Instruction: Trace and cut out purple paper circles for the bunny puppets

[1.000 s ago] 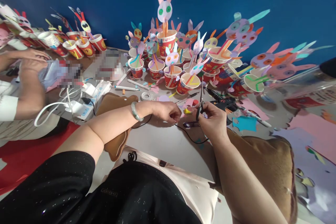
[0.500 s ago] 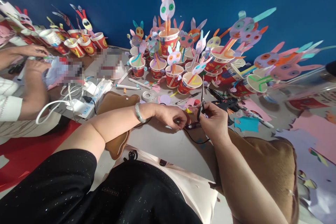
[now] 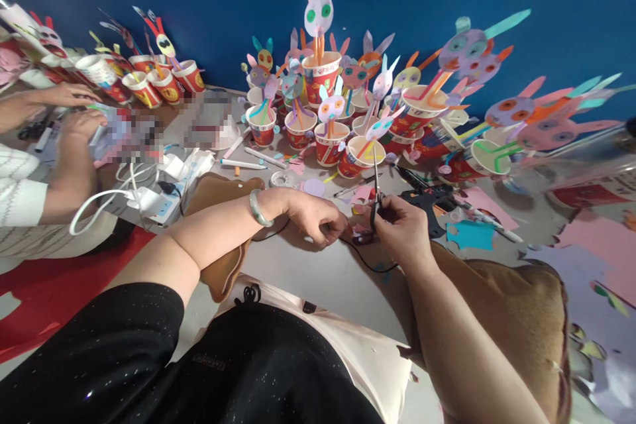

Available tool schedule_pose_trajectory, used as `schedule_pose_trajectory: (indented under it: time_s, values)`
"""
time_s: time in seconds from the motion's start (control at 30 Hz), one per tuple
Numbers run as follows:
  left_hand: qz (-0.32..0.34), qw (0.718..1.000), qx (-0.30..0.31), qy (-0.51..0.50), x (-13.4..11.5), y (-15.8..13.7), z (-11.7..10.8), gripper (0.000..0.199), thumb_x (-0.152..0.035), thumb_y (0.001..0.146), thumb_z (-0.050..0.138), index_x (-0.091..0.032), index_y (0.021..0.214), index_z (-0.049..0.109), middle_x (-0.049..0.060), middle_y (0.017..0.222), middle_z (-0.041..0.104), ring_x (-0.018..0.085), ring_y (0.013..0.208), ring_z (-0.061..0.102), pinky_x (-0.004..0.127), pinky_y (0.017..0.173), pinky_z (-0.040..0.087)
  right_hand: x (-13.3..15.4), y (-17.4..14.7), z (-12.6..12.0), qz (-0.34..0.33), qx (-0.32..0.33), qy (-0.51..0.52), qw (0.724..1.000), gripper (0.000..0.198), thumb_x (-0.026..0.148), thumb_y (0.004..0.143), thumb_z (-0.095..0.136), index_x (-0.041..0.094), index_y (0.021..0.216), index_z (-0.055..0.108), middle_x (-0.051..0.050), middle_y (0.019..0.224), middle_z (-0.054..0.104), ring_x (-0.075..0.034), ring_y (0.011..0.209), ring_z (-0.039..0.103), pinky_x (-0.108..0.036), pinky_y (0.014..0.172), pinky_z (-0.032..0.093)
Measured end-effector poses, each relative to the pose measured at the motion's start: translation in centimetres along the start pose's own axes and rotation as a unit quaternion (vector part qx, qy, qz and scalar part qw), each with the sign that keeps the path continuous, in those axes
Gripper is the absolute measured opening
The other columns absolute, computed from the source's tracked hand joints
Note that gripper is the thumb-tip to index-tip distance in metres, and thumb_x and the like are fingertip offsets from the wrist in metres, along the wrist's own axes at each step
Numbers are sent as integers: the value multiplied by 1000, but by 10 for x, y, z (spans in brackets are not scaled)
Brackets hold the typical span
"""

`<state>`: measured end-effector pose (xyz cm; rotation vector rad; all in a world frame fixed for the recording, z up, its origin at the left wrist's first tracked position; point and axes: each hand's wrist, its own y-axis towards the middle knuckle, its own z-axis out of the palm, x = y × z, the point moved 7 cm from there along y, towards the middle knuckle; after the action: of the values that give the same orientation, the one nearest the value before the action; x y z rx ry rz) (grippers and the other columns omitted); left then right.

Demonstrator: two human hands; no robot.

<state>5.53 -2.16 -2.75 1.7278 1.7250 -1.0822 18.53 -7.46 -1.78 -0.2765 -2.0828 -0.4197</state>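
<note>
My right hand (image 3: pixel 405 228) is closed around the handles of a pair of scissors (image 3: pixel 376 192), whose blades point up and away from me. Curled fingers make up my left hand (image 3: pixel 318 218), low over the table just left of the scissors; what they hold, if anything, is hidden. The two hands are close together but apart. A black cable (image 3: pixel 365 264) runs on the table beneath them. Beyond the scissors, a paper cup (image 3: pixel 354 162) carries a paper rabbit head (image 3: pixel 382 127). A round lilac paper piece (image 3: pixel 314 187) lies past my left hand.
Several red cups with paper animals, such as a rabbit-topped cup (image 3: pixel 322 79), line the blue wall. Brown cushions (image 3: pixel 511 318) flank me. At left are a power strip (image 3: pixel 186 179) with white cables and a co-worker's hands (image 3: pixel 84 122). Teal paper (image 3: pixel 470 236) and markers (image 3: pixel 243 164) lie about.
My left hand has shifted slightly left, away from the scissors. The scissors have moved a little left and turned more upright. At left, the co-worker's lower hand has moved slightly right.
</note>
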Motion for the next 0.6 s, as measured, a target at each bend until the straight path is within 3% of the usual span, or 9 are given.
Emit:
schedule_pose_trajectory:
  time_s: [0.03, 0.2, 0.4, 0.6]
  values:
    - [14, 999, 22, -31, -3, -2, -1, 9, -9, 66, 69, -17, 70, 70, 1, 83, 71, 13, 75, 62, 23, 69, 47, 0, 0, 0, 2, 0, 2, 1000, 30, 37, 74, 74, 19, 59, 54, 4, 53, 49, -9, 50, 44, -22, 48, 35]
    - [-28, 998, -54, -24, 6, -10, -25, 12, -8, 60, 69, -17, 67, 69, 2, 87, 73, 15, 80, 62, 25, 73, 45, -4, 0, 3, 16, 11, 22, 1000, 30, 41, 74, 75, 19, 62, 57, 1, 55, 57, -12, 51, 50, -23, 49, 41]
    - [-43, 999, -7, -1, 12, -14, -20, 11, -10, 60, 66, -17, 69, 69, 1, 80, 71, 14, 74, 59, 24, 69, 42, -7, -4, 17, 19, 104, 4, 994, 30, 40, 77, 70, 19, 59, 59, 0, 53, 58, -13, 49, 50, -24, 46, 37]
    - [-77, 993, -77, 36, 16, -18, -38, 12, -7, 63, 60, -15, 70, 65, -1, 68, 63, 11, 65, 54, 22, 60, 37, -9, -6, 27, -27, 109, -90, 990, 35, 40, 78, 68, 19, 54, 55, 3, 47, 49, -10, 48, 40, -24, 47, 29]
